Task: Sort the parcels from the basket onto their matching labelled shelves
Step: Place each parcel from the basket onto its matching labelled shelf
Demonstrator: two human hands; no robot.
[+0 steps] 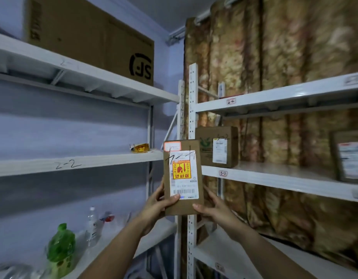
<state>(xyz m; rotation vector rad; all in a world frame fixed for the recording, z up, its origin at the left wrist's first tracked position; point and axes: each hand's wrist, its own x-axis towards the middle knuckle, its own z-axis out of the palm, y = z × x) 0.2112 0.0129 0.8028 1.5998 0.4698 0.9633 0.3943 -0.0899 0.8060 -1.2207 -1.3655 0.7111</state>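
I hold one parcel (182,178) up in front of me with both hands, in the corner where two shelving racks meet. It is a flat brown carton, upright, its front facing me. A white label covers most of that front, with a yellow and red sticker on it and a barcode near the bottom. Black marker writing runs across the top of the label, but I cannot read it with confidence.

My left hand (160,202) grips the parcel's lower left edge, thumb pressed on the label's bottom corner beside the barcode. My right hand (212,210) grips the lower right corner, thumb on the front. The fingers of both hands go behind the carton.

To the left, a white shelf (33,166) has "2-2" written on its front edge, and a small yellow packet (140,148) lies near its right end. A big box (89,37) sits on the shelf above. On the lowest left shelf stand a green bottle (61,250) and a clear bottle (93,226).

On the right rack (274,176), a brown box (218,146) stands just behind the parcel. Another one (349,158) sits at the far right, blurred. A patterned curtain (295,57) hangs behind that rack.
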